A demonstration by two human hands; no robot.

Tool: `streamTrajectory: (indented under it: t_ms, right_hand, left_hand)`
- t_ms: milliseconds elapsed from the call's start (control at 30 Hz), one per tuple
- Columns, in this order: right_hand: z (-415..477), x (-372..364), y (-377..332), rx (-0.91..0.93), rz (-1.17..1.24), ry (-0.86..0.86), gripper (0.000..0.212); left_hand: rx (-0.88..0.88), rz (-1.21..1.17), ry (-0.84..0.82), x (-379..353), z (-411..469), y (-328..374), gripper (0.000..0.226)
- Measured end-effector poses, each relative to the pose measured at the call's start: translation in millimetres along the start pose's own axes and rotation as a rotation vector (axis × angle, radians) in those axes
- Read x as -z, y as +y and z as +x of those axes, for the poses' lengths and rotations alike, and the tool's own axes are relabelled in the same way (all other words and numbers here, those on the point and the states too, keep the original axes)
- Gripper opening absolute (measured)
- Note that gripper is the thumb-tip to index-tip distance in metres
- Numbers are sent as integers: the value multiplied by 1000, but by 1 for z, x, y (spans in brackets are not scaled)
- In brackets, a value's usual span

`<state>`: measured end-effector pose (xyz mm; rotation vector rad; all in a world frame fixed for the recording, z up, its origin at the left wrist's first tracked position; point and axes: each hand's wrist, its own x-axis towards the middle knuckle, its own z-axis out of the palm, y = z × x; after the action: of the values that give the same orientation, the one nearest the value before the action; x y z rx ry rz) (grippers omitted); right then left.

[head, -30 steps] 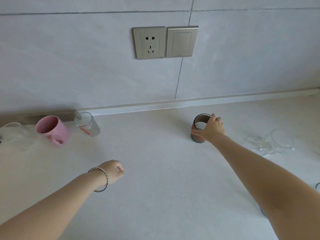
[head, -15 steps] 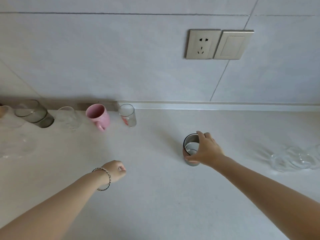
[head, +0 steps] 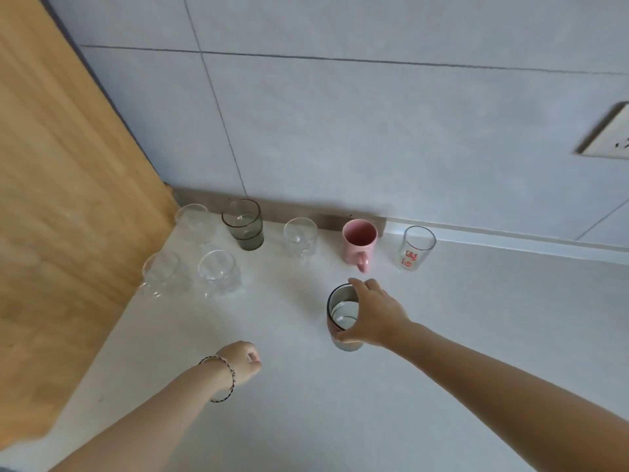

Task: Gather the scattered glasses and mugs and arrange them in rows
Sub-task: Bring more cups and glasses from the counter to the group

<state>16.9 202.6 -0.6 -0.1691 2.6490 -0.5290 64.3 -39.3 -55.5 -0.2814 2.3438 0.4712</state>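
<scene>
Smoked grey glass forms the tumbler [head: 344, 318] that my right hand [head: 374, 315] holds from above and from its right side, the fingers [head: 360, 285] curled over the far rim and the thumb pressed low on the near wall. The tumbler is over the white table [head: 408, 420], in front of the pink mug [head: 359, 240] and apart from it; I cannot tell whether its base touches the surface. I judge it rigid, smooth, fairly light and breakable, so the grip belongs on the wall below the rim, with pressure from opposite sides and no squeezing of the thin lip. A slippery wall calls for a firm wrap and a gentle set-down. My left hand [head: 243, 361] is loosely closed and holds nothing, hovering near the table, with a bracelet [head: 224, 379] at the wrist. Along the wall stand a clear glass [head: 195, 222], a second smoked glass [head: 244, 223], a clear cup [head: 301, 236], the pink mug and a printed glass [head: 417, 247]. Two clear round glasses [head: 190, 272] stand in front at the left, beside the wooden board [head: 68, 199]. I judge the open space right of those two as the place for this tumbler.
</scene>
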Motion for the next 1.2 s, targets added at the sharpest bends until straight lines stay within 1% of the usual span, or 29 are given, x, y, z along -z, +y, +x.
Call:
streamTrajectory:
  t_ms: [67, 100, 167, 200, 267, 333, 467, 533, 567, 600, 700, 767, 833, 933, 1067, 1200]
  right_hand:
    - [21, -10, -35, -11, 21, 4, 98]
    - [30, -15, -49, -20, 33, 18, 97]
    - [48, -24, -74, -45, 50, 59, 96]
    - [56, -30, -83, -59, 54, 76, 98]
    - [67, -41, -96, -82, 42, 93, 99]
    - [74, -50, -103, -98, 13, 90, 99]
    - [77, -54, -104, -127, 16, 110, 106]
    - [70, -54, -99, -142, 59, 110, 110]
    - [65, -54, -93, -157, 76, 98, 109]
    - [58, -55, -85, -177, 75, 73, 105]
    - [30, -60, -47, -256, 33, -73, 77]
    - [8, -61, -14, -314, 63, -155, 62]
    - [-17, -57, 20, -378, 128, -188, 51]
    - [-55, -42, 72, -458, 201, -178, 44]
    - [-110, -18, 152, -544, 227, -124, 41]
    - [-169, 4, 242, -631, 286, -50, 40]
  left_hand:
    - [0, 35, -5, 15, -1, -25, 17]
    - [2, 38, -1, 21, 0, -36, 17]
    - [5, 18, 4, 32, 3, -54, 10]
    - [7, 11, 5, 36, 4, -61, 10]
    - [8, -4, 4, 42, 6, -73, 20]
    - [0, -12, 4, 46, 8, -80, 27]
    - [-46, -3, -23, 43, 11, -84, 12]
    - [-79, 28, -41, 39, 12, -79, 14]
    - [-95, 48, -51, 36, 12, -75, 13]
    - [-109, 71, -64, 33, 13, -69, 14]
    - [-161, 146, -95, 27, 12, -42, 19]
    - [-201, 184, -104, 22, 11, -17, 17]
    - [-241, 219, -108, 17, 10, 14, 21]
    - [-310, 254, -98, 4, 7, 68, 27]
    - [-417, 340, -119, -29, -3, 151, 15]
    - [-502, 390, -114, -81, -17, 236, 11]
